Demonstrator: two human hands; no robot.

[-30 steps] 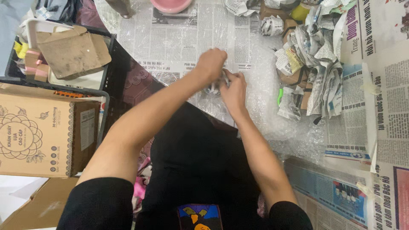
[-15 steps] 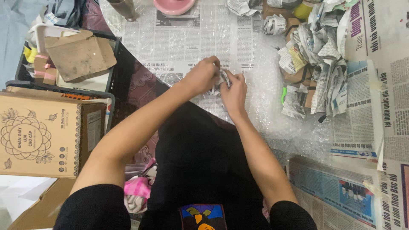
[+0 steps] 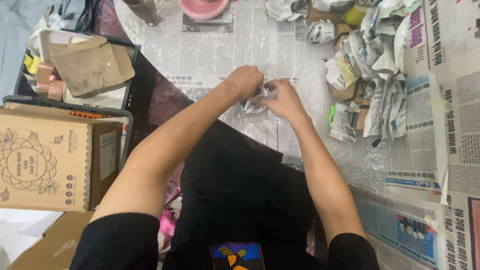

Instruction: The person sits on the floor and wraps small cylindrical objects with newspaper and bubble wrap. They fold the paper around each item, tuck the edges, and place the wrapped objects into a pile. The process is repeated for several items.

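Head view: a floor covered with newspaper sheets [image 3: 465, 125] and a clear bubble-wrap sheet [image 3: 235, 45]. At left, a printed cardboard box [image 3: 47, 160] stands before a dark crate [image 3: 127, 75] holding flattened cardboard [image 3: 90, 67]; at right lies a heap of newspaper-wrapped bundles [image 3: 367, 85]. Centre, the left hand [image 3: 245, 82] and right hand [image 3: 282, 97] meet, fingers curled and pinching a small paper-wrapped item [image 3: 255, 102] on the bubble wrap. It is largely hidden, so its long axis and heading cannot be told.

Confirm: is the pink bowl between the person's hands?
No. The pink bowl sits at the top edge, apart from the left hand and right hand, which pinch a small crumpled bundle.
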